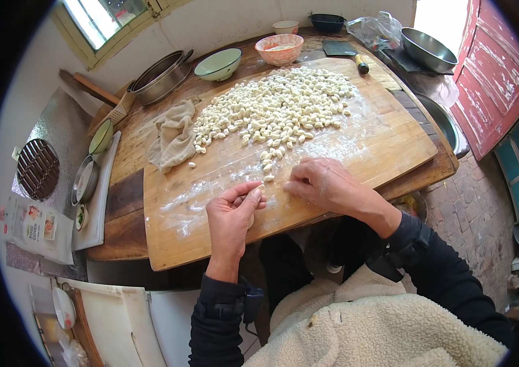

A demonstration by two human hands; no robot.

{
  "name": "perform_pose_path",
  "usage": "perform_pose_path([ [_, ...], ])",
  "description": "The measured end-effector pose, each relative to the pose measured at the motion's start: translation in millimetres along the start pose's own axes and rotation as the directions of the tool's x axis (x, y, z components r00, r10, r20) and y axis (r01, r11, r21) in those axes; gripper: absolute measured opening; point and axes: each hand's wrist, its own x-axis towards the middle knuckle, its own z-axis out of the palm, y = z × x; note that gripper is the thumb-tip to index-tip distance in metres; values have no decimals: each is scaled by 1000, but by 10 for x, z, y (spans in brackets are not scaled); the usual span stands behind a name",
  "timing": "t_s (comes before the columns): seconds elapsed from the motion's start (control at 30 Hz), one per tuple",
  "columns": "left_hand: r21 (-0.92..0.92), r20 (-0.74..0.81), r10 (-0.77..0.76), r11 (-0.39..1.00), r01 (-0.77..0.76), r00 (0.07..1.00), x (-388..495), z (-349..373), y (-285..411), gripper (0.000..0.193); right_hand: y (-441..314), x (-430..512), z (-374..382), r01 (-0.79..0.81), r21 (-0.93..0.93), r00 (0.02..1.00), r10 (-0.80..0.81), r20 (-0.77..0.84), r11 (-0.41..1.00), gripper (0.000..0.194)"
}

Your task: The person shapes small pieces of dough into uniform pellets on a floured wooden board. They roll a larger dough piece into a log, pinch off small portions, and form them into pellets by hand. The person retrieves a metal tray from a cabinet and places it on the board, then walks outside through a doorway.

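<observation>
My left hand point(236, 211) is raised over the front part of a floured wooden board point(213, 243), its thumb and forefinger pinched on a bit of pale dough point(262, 188). To its right, my right hand point(321, 183) rests low over the board with curled fingers; whether anything is under them is hidden. Just beyond and between the hands, a short trail of small dough pieces point(267, 163) leads to a large spread pile of dough pieces point(282, 101) at the back of the board. One single piece point(192, 164) lies apart on the left, near a crumpled beige cloth point(172, 133).
Behind the board stand a steel pot point(158, 75), a pale green bowl point(218, 65) and a red-and-white bowl point(279, 48) with flour. A cleaver point(339, 48) lies at the back right, near a steel basin point(429, 49). A white tray point(99, 206) with dishes is at left.
</observation>
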Motion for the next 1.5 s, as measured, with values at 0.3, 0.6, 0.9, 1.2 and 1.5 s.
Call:
perform_pose_path([
  [0.3,-18,95,24,1000,-22,995,-14,100,36,9,-154,-120,84,177,663,982,-83,-170,727,19],
  [0.6,106,261,-57,994,30,964,-96,119,81,7,-194,-134,-77,-46,562,949,211,-232,826,10],
  [0.9,-64,45,22,998,-19,999,-23,172,-19,9,311,-260,-457,-190,-41,978,193,77,981,33],
  [1.2,-42,47,23,999,-21,999,46,275,-46,13,377,10,-281,-205,-45,970,197,-140,978,40],
  [1.5,271,-34,129,956,-115,991,51,196,-75,14,415,-66,-270,-131,112,991,128,30,985,30],
])
